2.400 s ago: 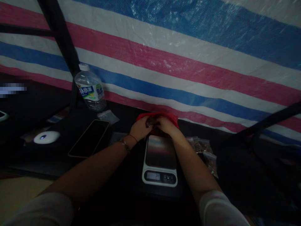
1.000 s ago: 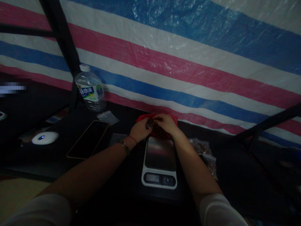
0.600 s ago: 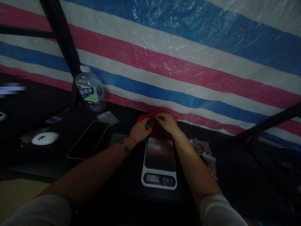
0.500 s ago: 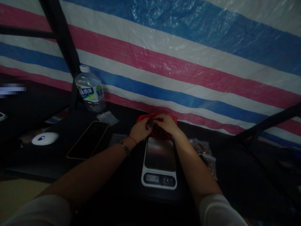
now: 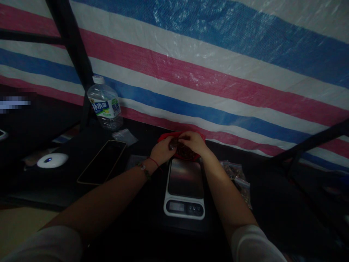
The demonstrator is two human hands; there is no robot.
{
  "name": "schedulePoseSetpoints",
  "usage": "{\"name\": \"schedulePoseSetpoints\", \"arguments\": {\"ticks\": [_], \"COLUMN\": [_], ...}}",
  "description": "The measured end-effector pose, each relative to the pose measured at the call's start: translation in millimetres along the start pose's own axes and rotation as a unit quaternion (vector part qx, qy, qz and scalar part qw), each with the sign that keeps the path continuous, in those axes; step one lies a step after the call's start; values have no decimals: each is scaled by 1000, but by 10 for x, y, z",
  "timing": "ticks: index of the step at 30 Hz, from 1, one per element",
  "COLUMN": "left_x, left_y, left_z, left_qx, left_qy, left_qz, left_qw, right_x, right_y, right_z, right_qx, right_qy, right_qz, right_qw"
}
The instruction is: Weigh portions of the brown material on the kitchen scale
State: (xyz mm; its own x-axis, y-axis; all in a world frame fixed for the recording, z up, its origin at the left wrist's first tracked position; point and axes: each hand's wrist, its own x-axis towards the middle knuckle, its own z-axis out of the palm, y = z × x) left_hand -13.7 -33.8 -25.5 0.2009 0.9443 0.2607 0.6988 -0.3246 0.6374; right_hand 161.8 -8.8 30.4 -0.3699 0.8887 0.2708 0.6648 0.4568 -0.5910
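Note:
Beyond the scale, my left hand [image 5: 161, 150] is closed around what looks like a small clear plastic bag [image 5: 172, 143] with dark brown bits in it. My right hand [image 5: 194, 142] is close beside it, its fingertips pinched together at the bag; anything between them is too dark to make out. Both hands are over a red bag or tray [image 5: 163, 136] that holds dark brown loose pieces [image 5: 187, 152]. Just in front of them stands a white kitchen scale [image 5: 166, 203] with a bare metal plate [image 5: 185, 179].
Several filled zip bags [image 5: 242, 185] lie right of the scale. Leftward are a phone [image 5: 102, 162], a flat zip bag [image 5: 124, 137], a large clear bottle [image 5: 105, 103] and a white oval device [image 5: 52, 160]. A striped tarp [image 5: 191, 76] hangs behind the black table.
My right fingers have shifted slightly at the small bag. Both arms and the scale stay in place.

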Motion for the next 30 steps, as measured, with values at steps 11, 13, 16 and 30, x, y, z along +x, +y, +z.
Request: {"name": "schedulePoseSetpoints", "arguments": {"ticks": [11,13,16,30], "left_x": [-42,-52,-67,-111], "left_y": [52,60,62,48], "left_z": [-127,-162,-185,-109], "left_qx": [43,59,78,-26], "left_qy": [-10,-16,-16,-98], "left_qz": [28,54,76,197], "left_qw": [999,997,994,975], "right_x": [-17,-48,-106,-458], "right_y": [113,29,-105,-250], "right_z": [-1,-40,-76,-2], "right_qx": [-149,-103,-38,-35], "right_qy": [-66,-73,-104,-53], "right_qz": [61,23,-33,-23], "right_qw": [985,992,993,998]}}
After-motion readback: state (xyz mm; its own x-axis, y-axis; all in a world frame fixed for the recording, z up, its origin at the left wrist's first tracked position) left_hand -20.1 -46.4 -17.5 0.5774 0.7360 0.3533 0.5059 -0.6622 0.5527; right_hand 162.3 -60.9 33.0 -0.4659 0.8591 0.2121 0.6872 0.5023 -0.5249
